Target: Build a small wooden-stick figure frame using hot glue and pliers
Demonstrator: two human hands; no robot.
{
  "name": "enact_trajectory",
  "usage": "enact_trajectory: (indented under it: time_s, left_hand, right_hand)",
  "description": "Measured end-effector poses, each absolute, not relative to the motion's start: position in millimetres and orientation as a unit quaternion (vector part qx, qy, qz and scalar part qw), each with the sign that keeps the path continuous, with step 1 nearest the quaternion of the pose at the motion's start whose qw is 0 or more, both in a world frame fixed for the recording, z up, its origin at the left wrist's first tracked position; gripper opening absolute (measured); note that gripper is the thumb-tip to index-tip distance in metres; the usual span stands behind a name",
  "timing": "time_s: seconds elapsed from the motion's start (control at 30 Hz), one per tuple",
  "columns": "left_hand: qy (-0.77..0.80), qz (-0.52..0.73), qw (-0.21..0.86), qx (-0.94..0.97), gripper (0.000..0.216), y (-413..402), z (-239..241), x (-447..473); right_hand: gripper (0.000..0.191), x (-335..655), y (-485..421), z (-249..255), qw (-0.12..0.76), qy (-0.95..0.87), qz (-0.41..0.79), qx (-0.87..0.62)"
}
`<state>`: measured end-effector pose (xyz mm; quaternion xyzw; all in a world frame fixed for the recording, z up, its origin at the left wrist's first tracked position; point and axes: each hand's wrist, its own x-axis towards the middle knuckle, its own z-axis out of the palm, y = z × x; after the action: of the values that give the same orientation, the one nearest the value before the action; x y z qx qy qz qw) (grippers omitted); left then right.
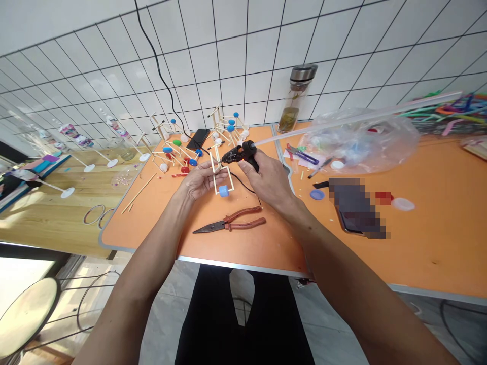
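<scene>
My left hand holds a small frame of pale wooden sticks above the orange table, its fingers closed round one side. A blue bottle cap sits across the frame's near end. My right hand is wrapped round a black glue gun, whose nozzle points left at the upper joint of the frame. Whether the nozzle touches the wood I cannot tell. A long clear glue stick juts from the gun's rear to the upper right. Red-handled pliers lie just in front of both hands.
Several stick models with coloured caps stand at the back left, near a black phone. A glass bottle stands against the wall. To the right are a clear plastic bag, a purple-handled tool and a dark phone.
</scene>
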<state>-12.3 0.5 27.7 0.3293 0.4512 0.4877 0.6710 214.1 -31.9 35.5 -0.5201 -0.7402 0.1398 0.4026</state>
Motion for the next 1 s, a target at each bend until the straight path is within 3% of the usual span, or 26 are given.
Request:
enact_trajectory:
  time_s: [1.0]
  left_hand:
    - [0.451, 0.515, 0.677, 0.27, 0.022, 3.4, 30.1, -13.8]
  right_hand:
    - [0.046, 213.6, -31.0, 32.1, 0.419, -0.736, 0.144, -0.512]
